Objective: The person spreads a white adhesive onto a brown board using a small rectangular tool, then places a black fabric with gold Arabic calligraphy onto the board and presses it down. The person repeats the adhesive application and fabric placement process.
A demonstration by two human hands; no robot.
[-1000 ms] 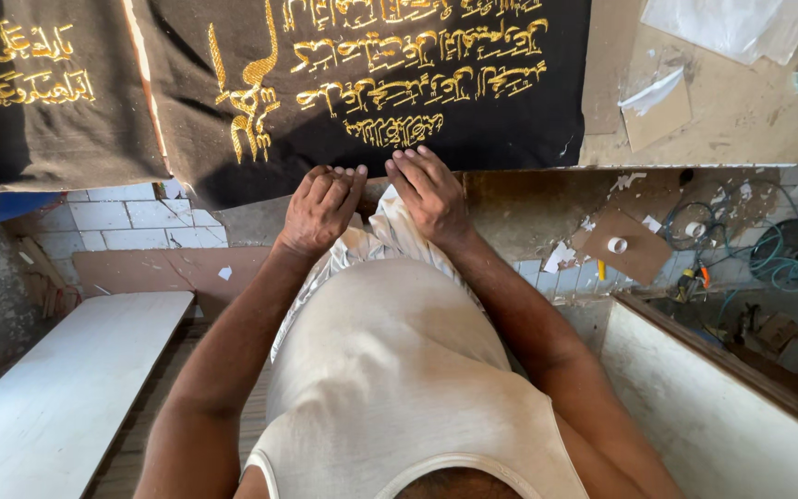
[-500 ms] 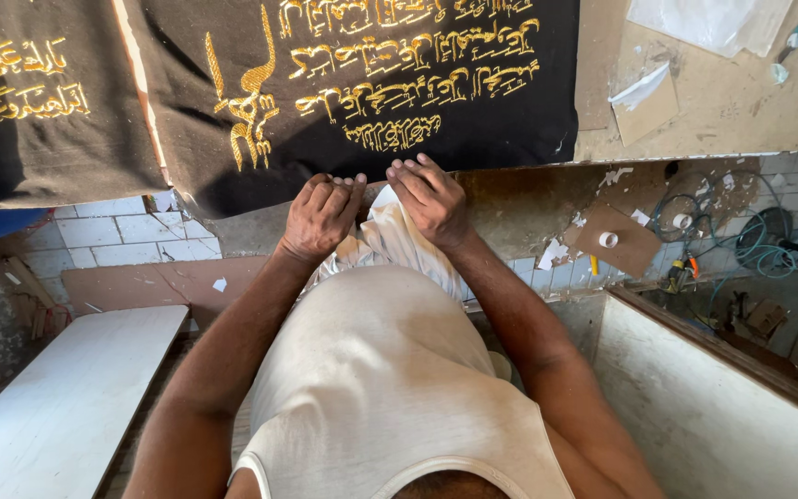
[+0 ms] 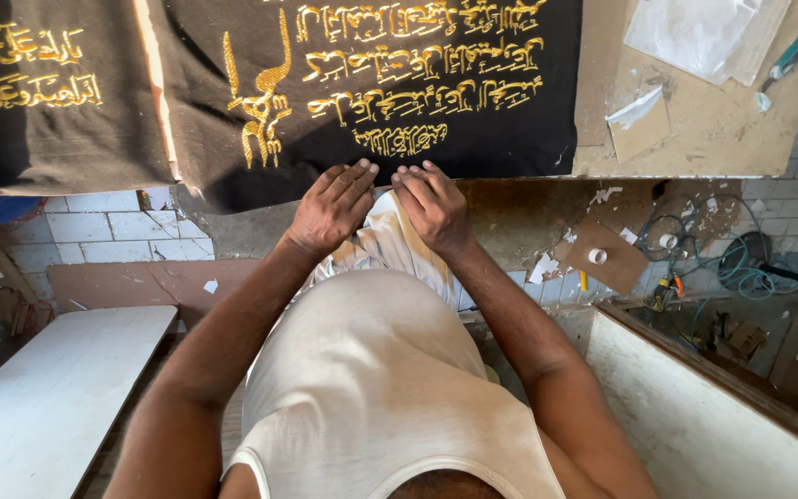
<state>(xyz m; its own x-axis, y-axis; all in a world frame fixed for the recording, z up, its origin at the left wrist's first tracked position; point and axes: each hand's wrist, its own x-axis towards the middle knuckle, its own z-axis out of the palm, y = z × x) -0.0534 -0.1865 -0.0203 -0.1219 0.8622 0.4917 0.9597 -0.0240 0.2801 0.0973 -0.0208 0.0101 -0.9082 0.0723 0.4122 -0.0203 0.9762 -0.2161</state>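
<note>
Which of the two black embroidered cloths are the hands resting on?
The right-hand cloth with the round gold design; both hands, left and right, press its lower edge. The other cloth lies untouched, further left.

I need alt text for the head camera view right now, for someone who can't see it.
Seen from above, a person's left hand and right hand rest side by side on the lower edge of a black cloth with gold embroidery. The cloth lies on a worn wooden table. A white bench stands lower left.
</note>
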